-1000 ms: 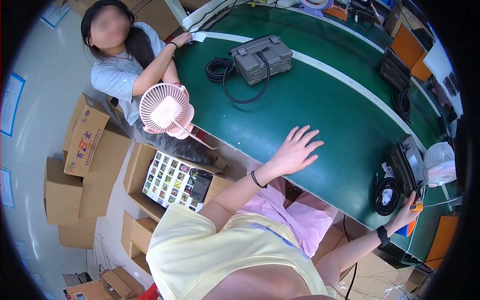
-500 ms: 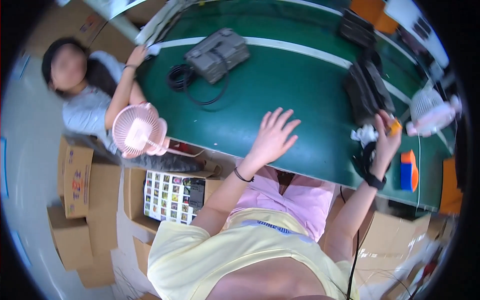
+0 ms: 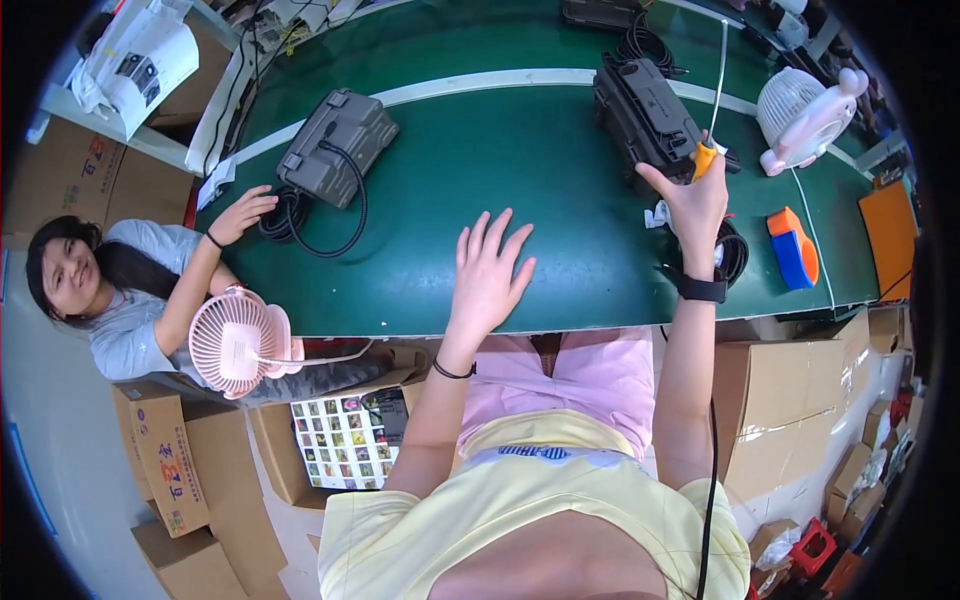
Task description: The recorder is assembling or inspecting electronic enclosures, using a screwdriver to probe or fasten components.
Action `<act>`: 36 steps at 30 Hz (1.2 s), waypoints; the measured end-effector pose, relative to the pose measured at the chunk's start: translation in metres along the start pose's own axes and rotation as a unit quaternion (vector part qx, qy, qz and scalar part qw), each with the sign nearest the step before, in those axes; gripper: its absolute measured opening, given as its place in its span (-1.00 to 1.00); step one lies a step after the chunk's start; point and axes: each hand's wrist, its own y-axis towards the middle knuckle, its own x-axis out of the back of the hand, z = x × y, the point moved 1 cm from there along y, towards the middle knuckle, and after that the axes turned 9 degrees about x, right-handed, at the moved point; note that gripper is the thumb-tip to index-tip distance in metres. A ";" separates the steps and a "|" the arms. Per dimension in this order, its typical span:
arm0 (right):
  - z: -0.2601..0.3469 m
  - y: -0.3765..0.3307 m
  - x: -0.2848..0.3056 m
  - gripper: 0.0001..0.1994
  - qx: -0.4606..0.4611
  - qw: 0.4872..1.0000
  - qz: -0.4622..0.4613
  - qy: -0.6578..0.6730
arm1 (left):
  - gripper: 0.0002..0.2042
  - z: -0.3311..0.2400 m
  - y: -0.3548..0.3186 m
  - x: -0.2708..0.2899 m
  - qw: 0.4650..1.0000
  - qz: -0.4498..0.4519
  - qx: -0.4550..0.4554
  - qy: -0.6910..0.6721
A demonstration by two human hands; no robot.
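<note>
In the head view, the right hand (image 3: 697,205) grips the orange handle of a screwdriver (image 3: 704,160), its shaft now pointing away from the body beside the right grey case (image 3: 650,112). A second ago that hand was down by the orange-and-blue object (image 3: 795,250); now the two are well apart. The left hand (image 3: 487,282) is as before: palm down, fingers loosely spread and holding nothing, at the near part of the green table (image 3: 520,150). A co-worker's hand (image 3: 247,211) has left the white paper (image 3: 216,182) and is now beside the left cable coil (image 3: 283,214).

The right fingers partly hide the handle, the right wrist partly covers the right coil (image 3: 735,255), and the upper edge cuts off the far case (image 3: 600,12).
</note>
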 end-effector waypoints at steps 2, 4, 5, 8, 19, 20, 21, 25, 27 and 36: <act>0.006 0.003 -0.007 -0.06 -0.021 0.999 -0.010 -0.025 | -0.58 0.001 -0.001 0.003 1.000 0.002 -0.001 -0.003; 0.010 0.009 -0.011 -0.10 -0.046 0.998 -0.021 -0.028 | -0.58 0.000 0.001 0.003 1.000 0.003 -0.002 -0.009; 0.012 0.009 -0.013 -0.10 -0.028 0.999 -0.045 -0.012 | -0.58 0.000 0.001 0.004 1.000 0.001 -0.002 -0.007; 0.034 0.007 -0.007 -0.10 0.016 0.997 -0.072 0.010 | -0.53 0.003 0.000 0.002 1.000 -0.003 -0.007 0.002; 0.153 -0.067 0.011 -0.33 0.199 0.945 0.093 0.244 | 0.23 -0.052 -0.005 0.005 0.794 -0.180 0.130 -0.565; 0.155 -0.069 0.022 -0.38 0.126 0.930 0.160 0.305 | 0.19 -0.057 0.000 0.012 0.731 -0.199 0.165 -0.632; 0.151 -0.070 0.031 -0.39 0.062 0.932 0.176 0.310 | 0.19 -0.047 0.003 0.014 0.786 -0.244 0.139 -0.550; 0.102 -0.074 0.062 -0.55 -0.035 0.972 0.141 0.187 | 0.13 -0.024 0.002 0.011 0.823 -0.274 0.134 -0.480; 0.083 -0.077 0.079 -0.56 -0.103 0.969 0.177 0.138 | 0.04 -0.025 0.003 0.016 0.860 -0.326 0.107 -0.377; 0.044 -0.106 0.082 -0.36 0.013 0.984 0.170 0.045 | -0.82 -0.072 -0.035 0.012 0.917 -0.169 -0.293 -0.212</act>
